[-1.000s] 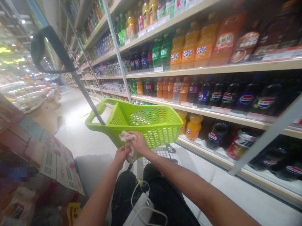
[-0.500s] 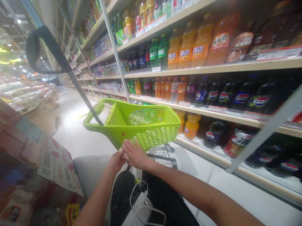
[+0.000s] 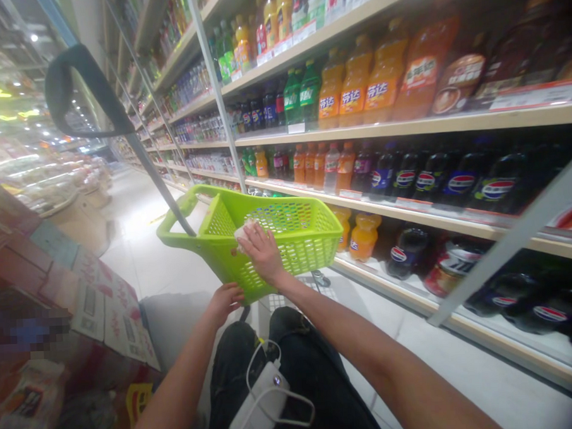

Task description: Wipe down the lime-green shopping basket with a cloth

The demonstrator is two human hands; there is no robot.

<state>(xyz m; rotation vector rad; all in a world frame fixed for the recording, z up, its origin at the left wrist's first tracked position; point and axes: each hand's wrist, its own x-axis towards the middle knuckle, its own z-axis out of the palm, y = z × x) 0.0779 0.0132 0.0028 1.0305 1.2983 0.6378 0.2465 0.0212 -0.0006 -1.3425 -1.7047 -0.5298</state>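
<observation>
your right hand [image 3: 264,253], fingers together, presses the white cloth [image 3: 243,232] onto the green basket [image 3: 306,239] at its near rim; your left hand [image 3: 226,300] curls around the basket's lower near corner. press too hard and the basket may tip or roll away.

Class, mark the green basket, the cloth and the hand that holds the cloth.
green basket [image 3: 311,251]: head view, on its mesh side wall.
cloth [image 3: 242,231]: head view, on the pale bit beside the basket's rim.
right hand [image 3: 265,252]: head view, on the back of the hand.
</observation>
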